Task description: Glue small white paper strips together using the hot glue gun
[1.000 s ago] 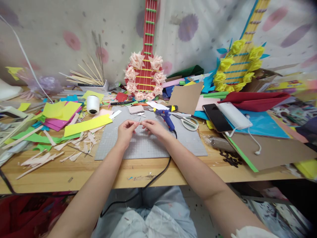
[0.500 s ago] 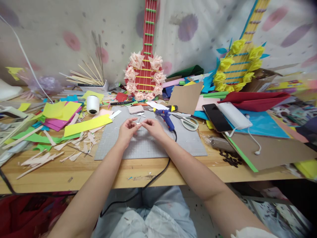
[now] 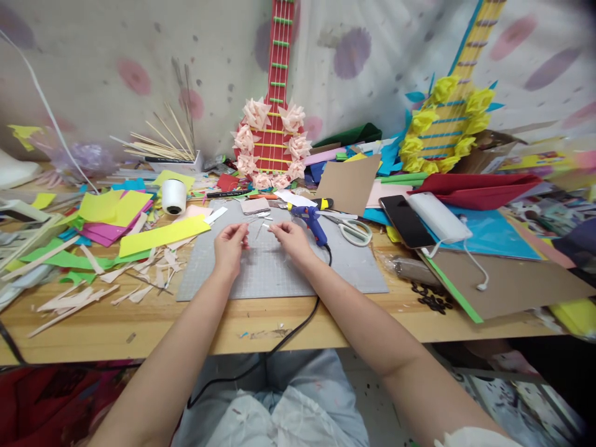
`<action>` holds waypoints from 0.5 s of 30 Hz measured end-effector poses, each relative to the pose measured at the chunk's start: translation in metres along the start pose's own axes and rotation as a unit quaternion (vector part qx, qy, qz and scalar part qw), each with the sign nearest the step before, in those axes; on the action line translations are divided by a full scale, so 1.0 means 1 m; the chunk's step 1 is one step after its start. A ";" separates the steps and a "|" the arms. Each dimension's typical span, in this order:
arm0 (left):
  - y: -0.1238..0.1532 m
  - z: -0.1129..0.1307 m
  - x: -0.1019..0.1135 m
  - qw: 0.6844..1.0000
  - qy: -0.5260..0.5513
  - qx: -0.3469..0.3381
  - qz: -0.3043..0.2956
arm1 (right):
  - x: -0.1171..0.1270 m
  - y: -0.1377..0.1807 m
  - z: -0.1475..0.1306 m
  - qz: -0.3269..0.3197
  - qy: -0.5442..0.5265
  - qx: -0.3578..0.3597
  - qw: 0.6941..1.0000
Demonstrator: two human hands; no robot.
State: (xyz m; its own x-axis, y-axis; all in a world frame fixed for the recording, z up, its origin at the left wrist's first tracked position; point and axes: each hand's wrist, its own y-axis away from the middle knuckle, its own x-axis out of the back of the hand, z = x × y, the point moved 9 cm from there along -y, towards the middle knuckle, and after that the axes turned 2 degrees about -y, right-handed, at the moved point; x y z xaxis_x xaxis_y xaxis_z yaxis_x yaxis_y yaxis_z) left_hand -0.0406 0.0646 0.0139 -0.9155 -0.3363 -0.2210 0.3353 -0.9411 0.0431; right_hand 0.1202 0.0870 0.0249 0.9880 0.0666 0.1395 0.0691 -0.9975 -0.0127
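A small white piece point(image 3: 266, 226), its material too fine for me to read through the feed, sat at the fingertips of the right hand point(image 3: 293, 242), just above the grey cutting mat with a printed grid point(image 3: 274, 276). I had that hand's thumb and forefinger closed in a pinch on it. My left hand point(image 3: 227, 249) stood a short gap away, its fingers curled and the thumb up against the forefinger; I couldn't tell whether anything was caught between them.

Beyond the fingertips I saw thin pale slivers point(image 3: 264, 215) scattered on the mat, with a flat pale pink rectangular pad point(image 3: 255, 205) behind them. Near the right hand lay a blue plastic glue gun point(image 3: 315, 225), its black cord point(image 3: 305, 324) running down over the edge of the light wooden table point(image 3: 261, 316), and scissors with pale grey handles point(image 3: 344, 225) just beside it.

Farther left were a bright yellow paper strip point(image 3: 162, 236) and a white rounded spool point(image 3: 174, 197). At the back, a red guitar-shaped model with pink paper flowers point(image 3: 270, 149) stood upright.
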 end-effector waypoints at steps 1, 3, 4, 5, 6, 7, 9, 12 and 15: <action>-0.002 0.001 0.006 1.000 -0.001 -0.009 0.029 | -0.003 0.000 0.004 -0.015 -0.029 -0.025 0.999; -0.003 0.001 0.011 0.999 -0.013 -0.015 0.051 | -0.009 0.000 0.010 -0.038 -0.079 -0.066 0.994; -0.003 0.001 0.011 0.998 -0.024 -0.015 0.050 | -0.011 0.001 0.013 -0.047 -0.100 -0.083 0.990; -0.002 0.000 0.009 0.998 -0.038 -0.015 0.044 | -0.013 0.002 0.015 -0.056 -0.119 -0.097 0.987; -0.001 0.000 0.007 0.998 -0.054 -0.016 0.035 | -0.015 0.003 0.016 -0.066 -0.136 -0.110 0.982; 0.000 0.000 0.003 0.997 -0.069 -0.019 0.019 | -0.017 0.004 0.018 -0.076 -0.152 -0.122 0.978; 0.003 0.001 -0.007 0.995 -0.091 -0.030 -0.025 | -0.020 0.005 0.020 -0.094 -0.180 -0.141 0.969; 0.005 0.003 -0.016 0.990 -0.113 -0.054 -0.070 | -0.024 0.009 0.020 -0.117 -0.203 -0.160 0.959; 0.006 0.003 -0.016 0.987 -0.131 -0.064 -0.065 | -0.028 0.011 0.019 -0.137 -0.210 -0.168 0.953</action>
State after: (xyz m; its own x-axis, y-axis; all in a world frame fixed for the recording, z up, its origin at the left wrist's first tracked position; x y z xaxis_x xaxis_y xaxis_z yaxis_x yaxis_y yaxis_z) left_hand -0.0248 0.0645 0.0206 -0.9732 -0.2259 0.0435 0.2209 -0.9705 -0.0969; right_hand 0.0956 0.0743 0.0024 0.9121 0.2587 -0.3179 0.3543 -0.8876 0.2943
